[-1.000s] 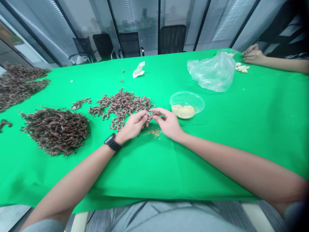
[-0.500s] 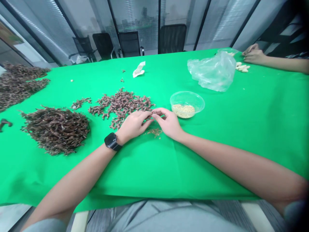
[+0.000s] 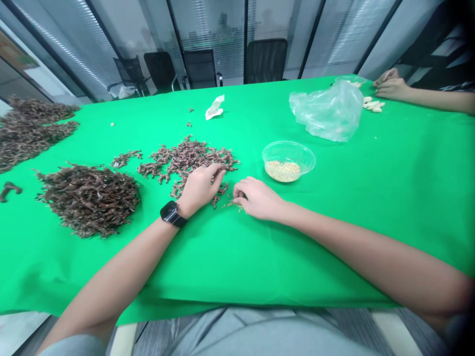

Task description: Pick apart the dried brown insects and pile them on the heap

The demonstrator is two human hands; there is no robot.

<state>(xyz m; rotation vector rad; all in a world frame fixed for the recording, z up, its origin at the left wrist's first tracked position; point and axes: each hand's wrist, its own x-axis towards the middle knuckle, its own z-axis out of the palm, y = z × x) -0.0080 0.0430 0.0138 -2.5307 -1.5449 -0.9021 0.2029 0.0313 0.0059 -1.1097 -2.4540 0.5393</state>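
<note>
My left hand [image 3: 202, 185], with a black watch at the wrist, is over the near right edge of a loose spread of small, brown, knobbly dried pieces [image 3: 189, 155]. Its thumb and fingers are pinched together; whatever is between them is too small to make out. My right hand [image 3: 256, 198] rests low over a little scatter of tan grains [image 3: 230, 203], fingers curled in and fingertips partly hidden. Just beyond it stands a clear round plastic bowl [image 3: 288, 148] with pale tan grains [image 3: 284, 170] in the bottom.
A dense heap of brown, twiggy dried pieces [image 3: 89, 200] lies left, a larger one [image 3: 29, 128] farther back. Crumpled white paper [image 3: 215, 108] and a clear plastic bag [image 3: 328, 111] lie toward the far edge. Another person's hands [image 3: 393, 85] are beside whitish oblong pieces [image 3: 374, 105].
My hands were together at the fingertips and are now apart. The left has moved left over the brown pieces; the right has come down nearer the scattered grains.
</note>
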